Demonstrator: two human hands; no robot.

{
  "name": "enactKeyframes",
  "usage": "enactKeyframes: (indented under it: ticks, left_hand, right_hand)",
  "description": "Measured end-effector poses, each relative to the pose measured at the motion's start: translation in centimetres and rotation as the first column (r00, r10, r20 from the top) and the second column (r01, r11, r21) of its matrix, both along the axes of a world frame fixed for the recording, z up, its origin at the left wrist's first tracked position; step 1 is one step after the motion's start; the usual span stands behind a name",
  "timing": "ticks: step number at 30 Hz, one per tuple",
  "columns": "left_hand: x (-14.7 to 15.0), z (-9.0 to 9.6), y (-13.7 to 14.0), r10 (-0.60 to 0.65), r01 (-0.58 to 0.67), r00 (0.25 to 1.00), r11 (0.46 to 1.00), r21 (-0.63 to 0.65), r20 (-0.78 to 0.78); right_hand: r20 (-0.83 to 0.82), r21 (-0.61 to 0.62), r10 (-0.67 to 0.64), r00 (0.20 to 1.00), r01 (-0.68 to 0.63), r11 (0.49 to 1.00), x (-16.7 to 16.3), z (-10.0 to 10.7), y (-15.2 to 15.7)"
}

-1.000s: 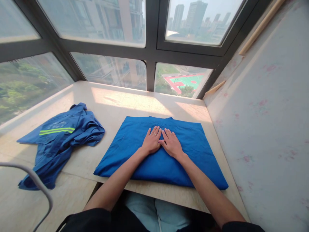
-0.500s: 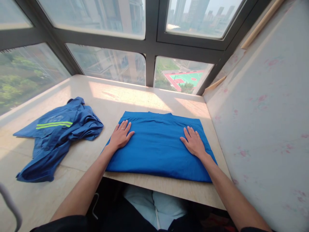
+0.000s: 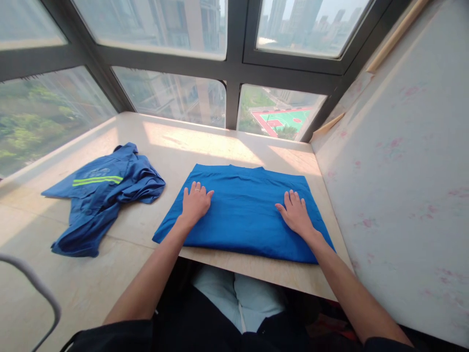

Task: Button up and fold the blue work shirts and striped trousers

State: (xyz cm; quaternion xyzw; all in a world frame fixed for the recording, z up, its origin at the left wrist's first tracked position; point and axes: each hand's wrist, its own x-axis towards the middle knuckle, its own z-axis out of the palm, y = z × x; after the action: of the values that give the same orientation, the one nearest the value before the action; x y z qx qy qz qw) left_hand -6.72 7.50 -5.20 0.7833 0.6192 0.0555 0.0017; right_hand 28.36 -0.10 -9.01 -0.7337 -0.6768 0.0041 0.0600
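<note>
A bright blue folded garment (image 3: 242, 215) lies flat on the pale sill top in front of me, its near edge close to the front of the surface. My left hand (image 3: 197, 201) rests on its left part, palm down with the fingers stretched out and a ring on one finger. On the right part lies my right hand (image 3: 295, 213), also flat, fingers apart. Neither hand grips the cloth. To the left, apart from both hands, a darker blue work shirt (image 3: 110, 190) with yellow-green stripes sits loosely crumpled.
A grey cable or tube (image 3: 44, 291) curves over the surface at the lower left. Grey-framed windows (image 3: 234, 73) border the far side. A wall with a floral pattern (image 3: 403, 171) rises close on the right. Sunlight falls on the sill top (image 3: 205, 137) along the back.
My left hand has shifted right, inward from the garment's left edge, uncovering its near left corner. My right hand has barely moved. The view has turned slightly left.
</note>
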Motion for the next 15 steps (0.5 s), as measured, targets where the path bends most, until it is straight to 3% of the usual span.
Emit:
enactKeyframes:
  ticks: [4, 6, 8, 11, 15]
  left_hand:
    - [5.9, -0.6, -6.4, -0.231, 0.225, 0.962, 0.973, 0.057, 0.145]
    - [7.3, -1.6, -9.1, -0.309, 0.308, 0.936, 0.951, 0.036, 0.169]
    - [7.1, -2.4, -10.7, -0.311, 0.313, 0.935, 0.95, 0.013, 0.168]
    - [4.6, -3.0, -11.3, -0.278, 0.278, 0.949, 0.96, 0.022, 0.148]
    - [-0.4, -3.1, -10.5, -0.217, 0.213, 0.969, 0.976, 0.041, 0.12]
  right_hand:
    - [-0.148, 0.115, 0.257, 0.955, -0.241, 0.964, -8.1, 0.6, -3.2]
    - [-0.161, 0.109, 0.368, 0.916, -0.354, 0.929, -11.3, 0.6, -4.8]
    - [-0.155, 0.091, 0.396, 0.905, -0.386, 0.918, -12.8, 0.5, -6.0]
    - [-0.119, 0.076, 0.387, 0.914, -0.38, 0.922, -11.8, 0.2, -7.3]
    - [-0.051, 0.057, 0.323, 0.945, -0.32, 0.946, -7.3, -0.1, -8.7]
